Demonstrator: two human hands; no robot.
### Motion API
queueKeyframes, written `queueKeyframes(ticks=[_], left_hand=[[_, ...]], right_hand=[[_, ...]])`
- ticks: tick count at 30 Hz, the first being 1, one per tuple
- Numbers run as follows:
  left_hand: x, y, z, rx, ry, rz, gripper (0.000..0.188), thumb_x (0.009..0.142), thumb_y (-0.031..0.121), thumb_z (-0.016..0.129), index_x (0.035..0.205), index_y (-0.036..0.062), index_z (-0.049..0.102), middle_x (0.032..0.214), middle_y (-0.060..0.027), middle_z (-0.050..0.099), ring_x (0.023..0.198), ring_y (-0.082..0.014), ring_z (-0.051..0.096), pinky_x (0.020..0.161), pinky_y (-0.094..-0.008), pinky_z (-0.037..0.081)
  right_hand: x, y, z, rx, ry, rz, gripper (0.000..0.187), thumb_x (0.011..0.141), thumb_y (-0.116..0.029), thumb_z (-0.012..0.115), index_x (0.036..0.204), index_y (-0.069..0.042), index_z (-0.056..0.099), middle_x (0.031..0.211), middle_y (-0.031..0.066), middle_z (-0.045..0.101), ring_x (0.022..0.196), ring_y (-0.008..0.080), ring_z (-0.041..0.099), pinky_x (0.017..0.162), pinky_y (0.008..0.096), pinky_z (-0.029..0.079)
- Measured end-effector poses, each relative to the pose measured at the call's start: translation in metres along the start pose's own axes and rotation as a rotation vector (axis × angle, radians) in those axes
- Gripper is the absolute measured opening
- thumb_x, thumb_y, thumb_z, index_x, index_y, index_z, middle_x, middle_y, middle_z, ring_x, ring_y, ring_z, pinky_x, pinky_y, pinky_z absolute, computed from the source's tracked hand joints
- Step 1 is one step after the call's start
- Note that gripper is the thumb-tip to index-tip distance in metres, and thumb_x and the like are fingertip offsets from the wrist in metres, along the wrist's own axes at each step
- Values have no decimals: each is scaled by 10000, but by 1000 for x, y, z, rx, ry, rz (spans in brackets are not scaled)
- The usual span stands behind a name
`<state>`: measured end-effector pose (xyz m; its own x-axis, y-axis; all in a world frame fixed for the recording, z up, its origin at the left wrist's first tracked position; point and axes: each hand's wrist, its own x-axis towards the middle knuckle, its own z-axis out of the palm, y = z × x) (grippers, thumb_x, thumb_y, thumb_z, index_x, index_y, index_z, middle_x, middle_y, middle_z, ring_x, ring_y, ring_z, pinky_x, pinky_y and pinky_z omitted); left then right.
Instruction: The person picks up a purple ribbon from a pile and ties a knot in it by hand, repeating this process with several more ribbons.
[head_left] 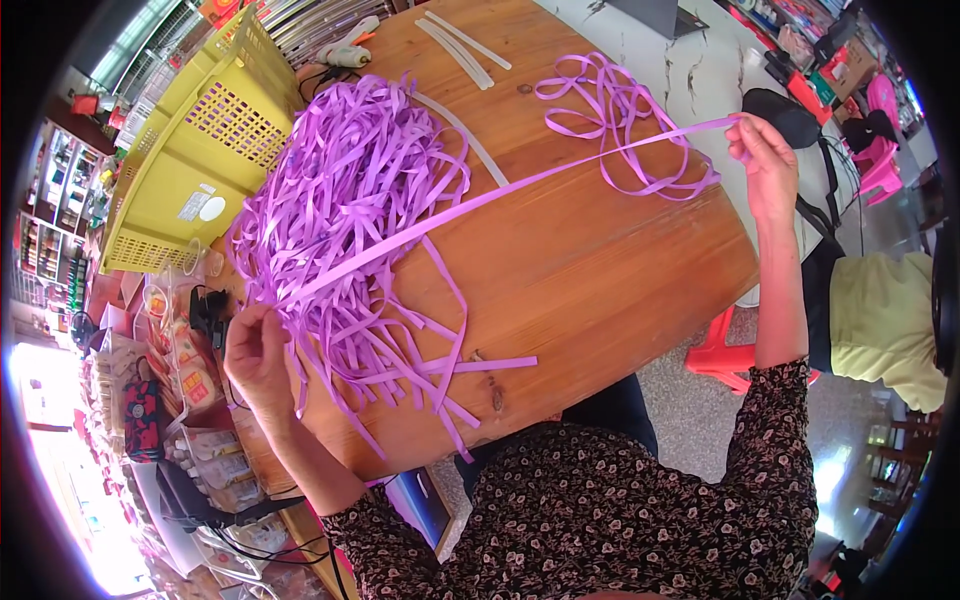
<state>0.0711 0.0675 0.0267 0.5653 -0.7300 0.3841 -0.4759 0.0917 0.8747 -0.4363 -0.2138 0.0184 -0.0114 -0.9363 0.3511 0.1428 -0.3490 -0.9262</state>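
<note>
A length of purple ribbon [540, 178] is stretched taut across the wooden table between my hands. My right hand [764, 160], raised past the table's right edge, pinches one part of it between thumb and fingers. At the left, my left hand [258, 352] is closed on the same ribbon beside a big tangled heap of purple ribbon [350, 190]. Several loose ends from the heap spread over the wood toward me. A smaller loose coil of purple ribbon [640, 130] lies at the far right, below my right hand's end of the stretched strip.
A yellow plastic basket [195, 170] stands tilted behind the heap at the left. Beyond it lie a glue gun [345, 52] and white glue sticks [462, 48] on the wooden table [590, 300]. A red stool [715, 355] is under the right edge; a black pouch [780, 115] sits on the white marbled table.
</note>
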Motion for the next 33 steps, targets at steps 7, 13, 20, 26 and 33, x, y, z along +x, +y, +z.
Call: queueKeyframes(ticks=[7,13,20,26,33], left_hand=[[2,-27,-22,-210,202,-117,80,888,34,589,958,4,611,776,0,582,645,-68,518,643,-212,466],[5,-37,-20,-423,347,-153,159,884,45,597,1029,-20,608,914,-74,638,816,-153,620,720,-301,538],[4,-30,3,-867,179,-173,58,908,85,573,925,32,590,903,-87,626,817,-189,610,832,-407,524],[-3,-16,17,-1129,197,-373,92,950,109,490,964,52,561,1106,-152,611,1065,-279,594,895,-456,502],[-13,7,33,-999,58,-194,103,943,85,500,1018,43,558,942,-109,633,861,-183,619,785,-346,519]], right_hand=[[1,3,-22,62,106,35,179,892,-104,602,1017,15,649,840,54,654,707,88,558,677,215,442],[8,17,-17,303,-23,81,246,902,-89,577,1124,15,589,1016,107,634,915,152,586,805,272,459],[18,18,-32,983,135,220,297,925,-39,503,1209,43,481,1371,190,432,1280,301,397,1030,430,350],[26,11,-3,1335,-64,218,267,915,-2,501,1174,58,475,1206,162,518,997,242,517,815,368,429],[-1,-2,67,409,-99,51,338,891,-6,524,1222,60,501,926,75,609,650,46,405,524,182,288]])
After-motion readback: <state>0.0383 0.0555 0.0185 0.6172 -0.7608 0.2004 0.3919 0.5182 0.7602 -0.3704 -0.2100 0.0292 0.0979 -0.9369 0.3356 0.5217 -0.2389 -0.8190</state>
